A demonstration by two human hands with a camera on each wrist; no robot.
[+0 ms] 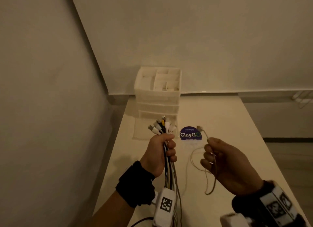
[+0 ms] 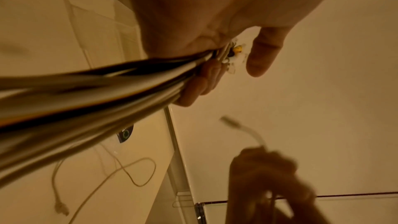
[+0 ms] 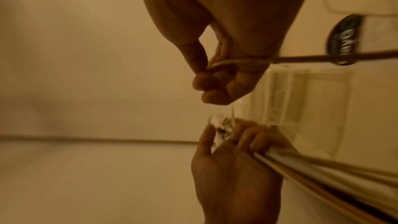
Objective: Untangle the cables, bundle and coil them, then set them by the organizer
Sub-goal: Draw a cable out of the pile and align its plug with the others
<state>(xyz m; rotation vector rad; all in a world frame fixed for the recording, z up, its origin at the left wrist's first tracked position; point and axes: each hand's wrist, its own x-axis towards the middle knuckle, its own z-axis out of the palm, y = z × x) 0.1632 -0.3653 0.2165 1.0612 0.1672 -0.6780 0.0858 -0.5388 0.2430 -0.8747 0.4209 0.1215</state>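
Observation:
My left hand (image 1: 162,152) grips a bundle of several cables (image 1: 169,172) upright above the table, their white, black and yellow plugs (image 1: 161,125) fanning out above the fist. The left wrist view shows the same bundle (image 2: 103,91) running through the palm. My right hand (image 1: 225,160) pinches a single beige cable (image 1: 212,177) just below its plug (image 1: 199,127); its slack loops down onto the table. In the right wrist view the thumb and fingers (image 3: 206,74) pinch that cable (image 3: 301,58). A white drawer organizer (image 1: 159,94) stands at the far end of the table.
A purple ClayGo sticker (image 1: 190,133) lies on the white table (image 1: 228,125) between the hands and the organizer. Walls close in on the left and behind. A power strip (image 1: 301,98) lies on the floor at far right.

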